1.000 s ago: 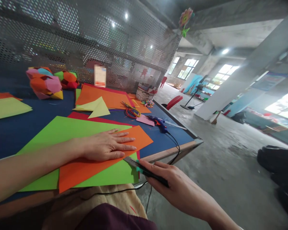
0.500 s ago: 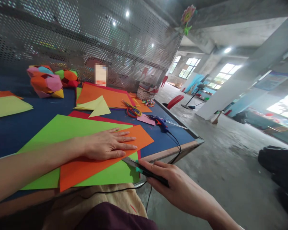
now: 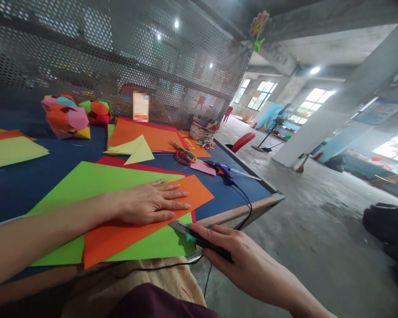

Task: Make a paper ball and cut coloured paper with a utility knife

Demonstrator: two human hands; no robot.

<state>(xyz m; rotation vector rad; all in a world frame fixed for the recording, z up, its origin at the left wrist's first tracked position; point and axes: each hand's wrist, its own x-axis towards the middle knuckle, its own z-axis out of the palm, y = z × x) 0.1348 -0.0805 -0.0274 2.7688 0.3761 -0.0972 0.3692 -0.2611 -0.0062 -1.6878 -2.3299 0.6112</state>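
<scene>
My left hand (image 3: 149, 205) lies flat with its fingers stretched out, pressing on a folded-looking orange sheet of paper (image 3: 119, 240). Under that sheet is a larger green sheet (image 3: 76, 190), with red paper (image 3: 111, 160) showing along its far edge. In my right hand (image 3: 240, 251) is a black utility knife (image 3: 212, 248) with a teal part near its front. Its blade reaches the orange sheet's near edge, just below my left thumb. Whether the blade tip is under the orange sheet, I cannot tell.
Scissors (image 3: 185, 155), a glue gun (image 3: 223, 172) with a trailing cord and a woven basket (image 3: 202, 129) are on the blue table (image 3: 16, 190). Orange paper (image 3: 146, 134), yellow paper (image 3: 15, 151) and folded paper balls (image 3: 68, 121) lie farther back. A perforated metal panel (image 3: 96, 57) stands behind.
The whole view has shifted slightly. Both hands, the knife and the papers keep nearly the same places relative to one another.
</scene>
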